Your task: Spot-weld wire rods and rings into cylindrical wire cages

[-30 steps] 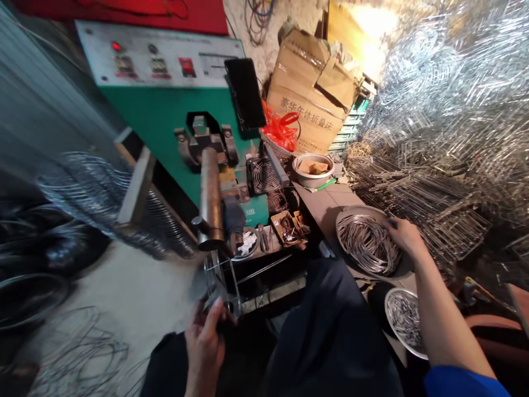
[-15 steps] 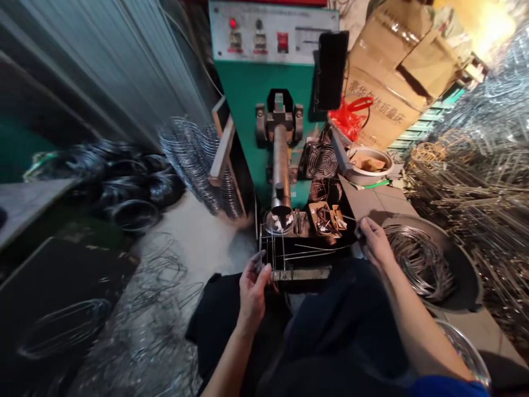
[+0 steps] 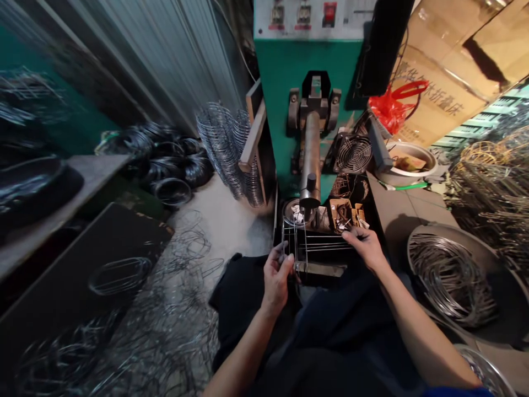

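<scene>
A wire frame (image 3: 314,248) of thin steel rods sits below the electrode of a green spot-welding machine (image 3: 309,66). My left hand (image 3: 278,278) grips the frame's near left corner. My right hand (image 3: 363,248) pinches the right end of the long horizontal wires, which seem to belong to the frame. The round steel electrode arm (image 3: 309,154) points down just behind the frame, over a round metal base (image 3: 291,212). The lap and dark clothing below hide the machine's lower part.
To the right, a large basin (image 3: 450,278) holds coiled wire. Beside the machine are a cooling fan (image 3: 353,154), a small tool box (image 3: 343,215) and a white bowl (image 3: 409,162). Stacked wire rings (image 3: 227,154), black coils (image 3: 165,165) and loose wire (image 3: 165,314) lie left.
The view has turned and shifted, with the machine now more central. My right hand has moved left from the basin's edge to the frame's wires, and my left hand has closed in on the frame.
</scene>
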Demonstrator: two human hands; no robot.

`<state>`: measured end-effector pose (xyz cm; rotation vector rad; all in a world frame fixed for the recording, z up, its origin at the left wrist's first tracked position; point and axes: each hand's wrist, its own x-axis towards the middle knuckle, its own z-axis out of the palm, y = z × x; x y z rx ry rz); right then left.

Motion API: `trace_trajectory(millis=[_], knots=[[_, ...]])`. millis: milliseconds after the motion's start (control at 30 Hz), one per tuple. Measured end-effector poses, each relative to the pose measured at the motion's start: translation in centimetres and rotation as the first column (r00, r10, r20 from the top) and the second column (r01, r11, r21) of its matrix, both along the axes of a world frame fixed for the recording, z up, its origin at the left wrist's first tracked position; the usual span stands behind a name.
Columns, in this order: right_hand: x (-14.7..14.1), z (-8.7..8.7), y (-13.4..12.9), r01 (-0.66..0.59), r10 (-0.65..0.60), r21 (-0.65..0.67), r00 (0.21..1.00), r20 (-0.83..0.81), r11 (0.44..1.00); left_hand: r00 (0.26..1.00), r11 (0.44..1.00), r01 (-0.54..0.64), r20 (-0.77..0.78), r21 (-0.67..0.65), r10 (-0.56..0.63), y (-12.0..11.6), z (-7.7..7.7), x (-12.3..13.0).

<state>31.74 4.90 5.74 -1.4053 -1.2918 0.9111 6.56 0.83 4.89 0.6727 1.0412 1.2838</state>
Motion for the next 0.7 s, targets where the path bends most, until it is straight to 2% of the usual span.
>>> trace_trajectory(millis=[133, 433, 700], knots=[[-0.1, 0.3, 0.5, -0.002, 0.002, -0.027, 1.0, -0.007, 1.0, 1.0, 1.0, -0.024, 0.02, -0.006, 0.024, 0.3, 0.1, 0.4], [0.1, 0.1, 1.9, -0.012, 0.012, -0.036, 1.0, 0.014, 0.999, 0.999, 1.0, -0.006, 0.04, 0.019, 0.005, 1.2, -0.6, 0.3], [0.6, -0.5, 2.7, -0.038, 0.039, -0.056, 0.999, 0.007, 0.998, 0.998, 1.0, -0.007, 0.055, -0.005, 0.007, 2.1, -0.1, 0.3]])
